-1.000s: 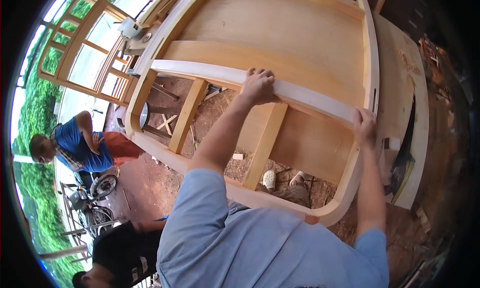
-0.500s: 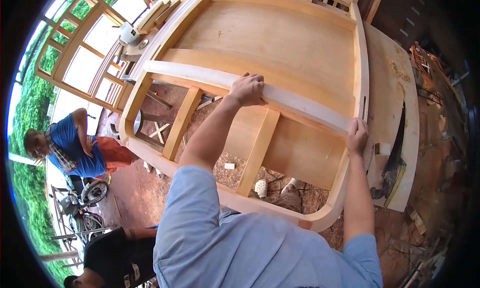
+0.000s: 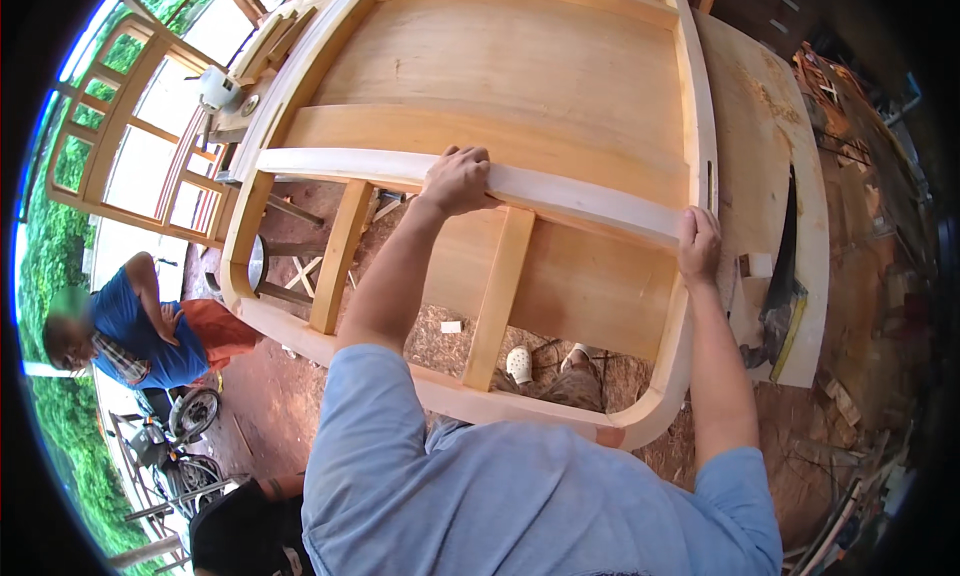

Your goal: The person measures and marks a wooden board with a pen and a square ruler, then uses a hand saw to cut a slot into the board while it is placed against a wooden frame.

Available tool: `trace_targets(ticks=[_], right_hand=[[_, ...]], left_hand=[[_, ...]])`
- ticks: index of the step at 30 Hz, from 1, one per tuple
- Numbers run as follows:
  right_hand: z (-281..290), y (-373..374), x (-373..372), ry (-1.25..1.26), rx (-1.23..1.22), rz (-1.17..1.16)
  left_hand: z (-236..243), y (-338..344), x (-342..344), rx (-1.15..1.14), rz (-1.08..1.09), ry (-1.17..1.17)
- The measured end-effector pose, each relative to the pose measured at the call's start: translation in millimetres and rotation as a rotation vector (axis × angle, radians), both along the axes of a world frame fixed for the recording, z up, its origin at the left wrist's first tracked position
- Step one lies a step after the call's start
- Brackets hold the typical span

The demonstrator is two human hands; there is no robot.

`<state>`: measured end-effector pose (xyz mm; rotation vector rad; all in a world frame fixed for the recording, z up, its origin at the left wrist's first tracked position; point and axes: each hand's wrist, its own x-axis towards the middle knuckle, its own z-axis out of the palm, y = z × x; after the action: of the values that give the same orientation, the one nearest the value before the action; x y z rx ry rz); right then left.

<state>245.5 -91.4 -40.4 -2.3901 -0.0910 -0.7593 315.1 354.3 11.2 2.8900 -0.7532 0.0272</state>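
Observation:
A pale wooden frame (image 3: pixel 573 411) with rounded corners and slats extends before me, its near end by my waist. A broad whitish rail (image 3: pixel 585 204) crosses it. My left hand (image 3: pixel 458 181) is closed over this rail left of its middle, fingers curled round the edge. At the rail's right end my right hand (image 3: pixel 700 244) is closed on the corner where it meets the frame's side; the thumb side faces up. Below the rail, a slat (image 3: pixel 497 301) and another slat (image 3: pixel 341 256) run toward me. The undersides of both grips are hidden.
A plywood sheet (image 3: pixel 815 306) bearing a handsaw (image 3: pixel 783 236) lies to the right. At left stands a person in blue (image 3: pixel 150 321), arms folded, near a motorcycle (image 3: pixel 180 436). Another person in black (image 3: pixel 250 526) is at lower left. An upright window-like frame (image 3: pixel 130 146) stands behind.
The whole scene has shifted somewhat left in view. Both hands keep their places on the rail and corner. The person in black shows less, lower in the picture.

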Motion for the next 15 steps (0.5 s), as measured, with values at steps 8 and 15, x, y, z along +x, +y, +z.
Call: trace_targets(ticks=[8, 15], right_hand=[[15, -32, 22, 0.261, 1.015, 0.065], [152, 9, 8, -0.137, 0.882, 0.199]], left_hand=[[-1, -3, -3, -0.097, -0.034, -0.109], [-11, -17, 3, 0.060, -0.080, -0.143]])
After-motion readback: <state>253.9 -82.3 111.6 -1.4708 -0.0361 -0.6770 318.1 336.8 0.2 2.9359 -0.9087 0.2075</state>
